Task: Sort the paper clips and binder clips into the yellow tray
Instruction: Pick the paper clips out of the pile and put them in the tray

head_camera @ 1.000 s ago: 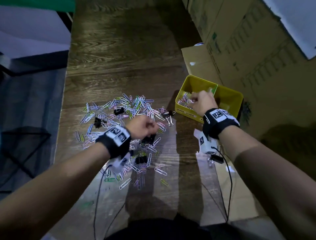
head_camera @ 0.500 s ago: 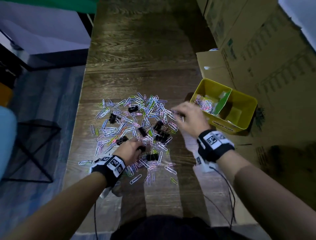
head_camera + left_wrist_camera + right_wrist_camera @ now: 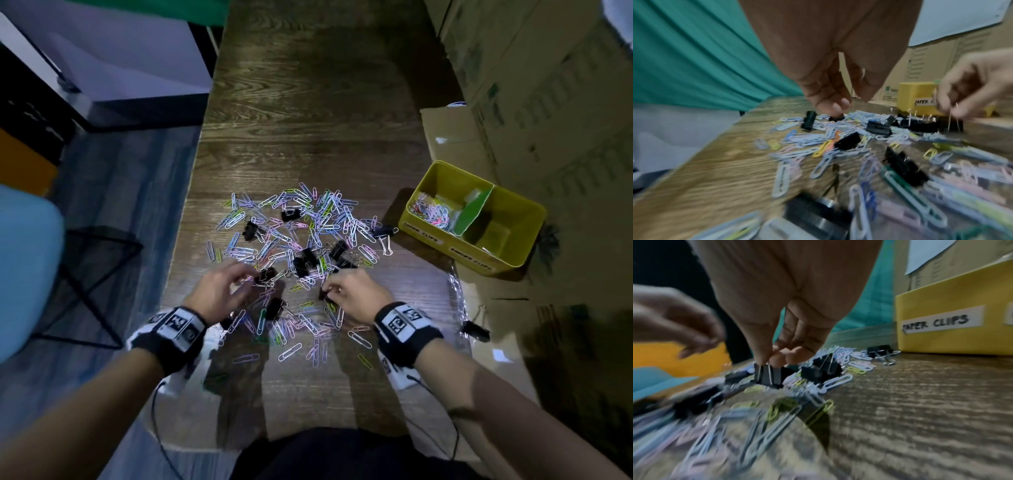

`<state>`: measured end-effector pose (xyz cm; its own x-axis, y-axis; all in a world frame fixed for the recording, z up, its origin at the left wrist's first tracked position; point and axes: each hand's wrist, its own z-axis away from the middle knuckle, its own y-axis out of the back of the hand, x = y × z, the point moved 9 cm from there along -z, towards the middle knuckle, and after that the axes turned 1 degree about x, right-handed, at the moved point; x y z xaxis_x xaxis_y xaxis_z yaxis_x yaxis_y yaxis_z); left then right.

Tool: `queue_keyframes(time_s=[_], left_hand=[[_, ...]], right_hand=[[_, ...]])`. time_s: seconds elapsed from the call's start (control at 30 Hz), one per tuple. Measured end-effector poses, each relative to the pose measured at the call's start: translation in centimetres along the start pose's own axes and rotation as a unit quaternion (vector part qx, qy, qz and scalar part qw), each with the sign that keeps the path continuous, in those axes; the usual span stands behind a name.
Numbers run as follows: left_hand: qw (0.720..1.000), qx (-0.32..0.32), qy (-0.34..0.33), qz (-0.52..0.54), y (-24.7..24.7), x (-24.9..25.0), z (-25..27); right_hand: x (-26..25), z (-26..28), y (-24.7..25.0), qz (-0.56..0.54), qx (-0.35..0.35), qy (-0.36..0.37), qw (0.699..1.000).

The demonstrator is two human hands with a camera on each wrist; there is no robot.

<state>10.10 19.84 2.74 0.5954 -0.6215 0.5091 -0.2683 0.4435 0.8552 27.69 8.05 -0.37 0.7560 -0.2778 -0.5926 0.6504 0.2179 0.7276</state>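
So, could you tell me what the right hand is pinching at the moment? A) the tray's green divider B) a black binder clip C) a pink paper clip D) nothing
B: in the right wrist view the right hand pinches a black binder clip in the pile.

table [image 3: 308, 113]: dark wood grain, rough-looking, slight sheen
paper clips [image 3: 294, 219]: pastel coated wire, smooth, glossy
binder clips [image 3: 308, 257]: matt black bodies, bright wire handles
yellow tray [image 3: 524, 260], 3 o'clock of pile: smooth, paper labels
cardboard boxes [image 3: 534, 102], 1 o'clock: matt brown
wristbands [image 3: 407, 329]: black cloth
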Motion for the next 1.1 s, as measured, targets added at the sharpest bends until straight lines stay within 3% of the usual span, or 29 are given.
queue_keyframes(time_s=[0.1,0.23,0.43,0.57,0.67,0.8,0.97,1.03,1.1], left_hand=[[0.994,0.041,0.1,-0.022,0.8,-4.5,3.9],[0.971,0.023,0.232,-0.048,-1.4,-9.9,8.8],[0.969,-0.012,0.22,-0.114,-4.1,-8.8,8.9],[0.977,0.003,0.202,-0.069,-4.6,-5.9,5.6],[0.98,0.008,0.177,-0.086,-3.8,-5.4,3.8],[0.958,-0.012,0.254,-0.133,-2.6,-7.7,6.9],[0.95,-0.035,0.293,-0.101,-5.3,-7.6,11.4],[0.96,-0.027,0.276,-0.046,-7.0,-5.4,11.5],[0.972,-0.027,0.231,-0.013,-8.6,-2.5,10.7]], right_hand=[[2.1,0.4,3.8,-0.042,0.101,-0.028,0.994],[5.9,0.7,5.4,-0.046,0.142,-0.092,0.985],[7.3,1.8,5.3,-0.006,0.178,-0.114,0.977],[6.2,2.3,5.0,-0.01,0.178,-0.084,0.98],[5.5,2.7,4.3,-0.017,0.161,-0.06,0.985],[4.5,4.6,3.4,-0.019,0.127,0.01,0.992],[5.3,6.1,-2.3,0.005,-0.04,-0.001,0.999],[4.6,6.5,-4.6,0.016,-0.099,0.001,0.995],[3.3,6.5,-5.8,0.019,-0.111,0.021,0.993]])
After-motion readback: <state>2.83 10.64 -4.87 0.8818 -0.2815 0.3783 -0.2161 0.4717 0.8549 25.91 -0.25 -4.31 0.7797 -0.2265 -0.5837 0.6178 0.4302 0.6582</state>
